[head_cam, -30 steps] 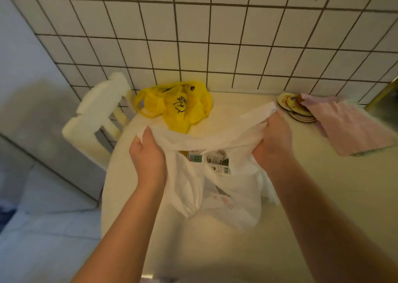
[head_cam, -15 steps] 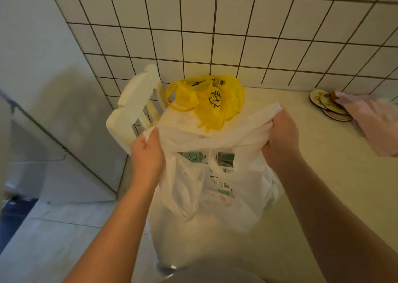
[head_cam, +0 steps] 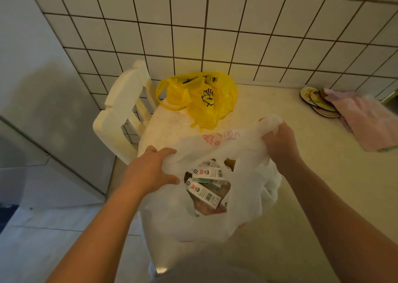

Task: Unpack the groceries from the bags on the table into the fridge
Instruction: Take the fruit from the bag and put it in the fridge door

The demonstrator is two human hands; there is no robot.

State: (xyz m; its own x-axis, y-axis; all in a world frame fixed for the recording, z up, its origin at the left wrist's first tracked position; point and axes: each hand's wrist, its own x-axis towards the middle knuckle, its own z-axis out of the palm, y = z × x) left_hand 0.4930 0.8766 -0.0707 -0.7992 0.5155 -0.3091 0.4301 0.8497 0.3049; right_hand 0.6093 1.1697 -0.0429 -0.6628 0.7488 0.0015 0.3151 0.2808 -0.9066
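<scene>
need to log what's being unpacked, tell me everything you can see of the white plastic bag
The white plastic bag is thin, translucent and crumpled, with red print on its far side. It sits at the near left edge of the table, in front of the yellow bag. Its mouth is held open: the left hand grips the near-left rim and the right hand grips the bunched far-right handle. Inside lie at least two tilted white cartons with green print; what lies beneath them is unclear.

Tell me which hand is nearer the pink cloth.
Right. The right hand holds the white bag on the side toward the pink cloth, with bare table between them. The left hand holds the bag's opposite edge, farther off across its mouth.
</scene>
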